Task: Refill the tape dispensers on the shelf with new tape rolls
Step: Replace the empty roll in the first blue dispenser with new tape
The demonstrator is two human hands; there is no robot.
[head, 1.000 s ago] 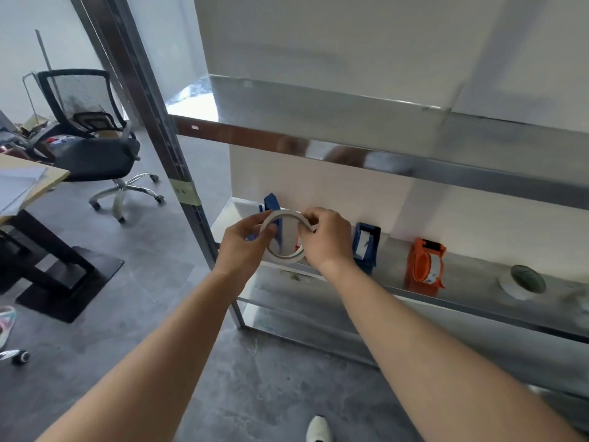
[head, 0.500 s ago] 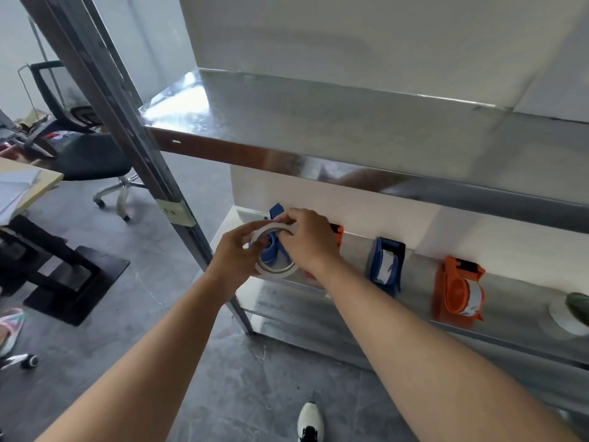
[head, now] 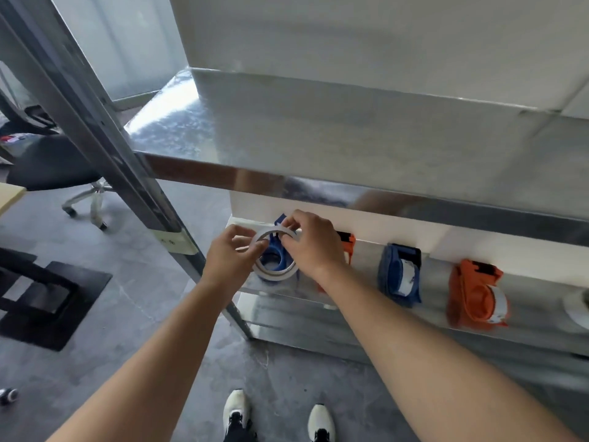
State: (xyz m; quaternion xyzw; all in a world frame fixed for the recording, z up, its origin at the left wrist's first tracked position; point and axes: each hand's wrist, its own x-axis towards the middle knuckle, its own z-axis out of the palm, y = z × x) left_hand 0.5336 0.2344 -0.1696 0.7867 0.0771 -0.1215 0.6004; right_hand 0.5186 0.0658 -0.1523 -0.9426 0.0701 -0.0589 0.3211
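The left hand (head: 229,255) gripped the left rim of a white tape roll (head: 274,276) between thumb and curled fingers, and the right hand (head: 314,247) pinched the roll's top edge with its fingertips, seemingly picking at the loose end. The roll was held in the air, upright and slightly tilted, directly in front of the leftmost blue dispenser (head: 274,254), whose body showed through the ring; no tape was visible on it, though the hands hid part of it. Just right of that dispenser an orange dispenser (head: 349,243) stood mostly hidden behind the right hand, so its load could not be told. Farther right of it a second blue dispenser (head: 400,272) and then a far orange dispenser (head: 475,291) each carried a white roll and looked done. Beyond those, at the picture's edge, lay a spare roll (head: 576,309). All sat on the lower shelf (head: 366,283). By this reading roughly half was finished: the held roll had yet to be seated and threaded, and the hidden orange one probably needed checking
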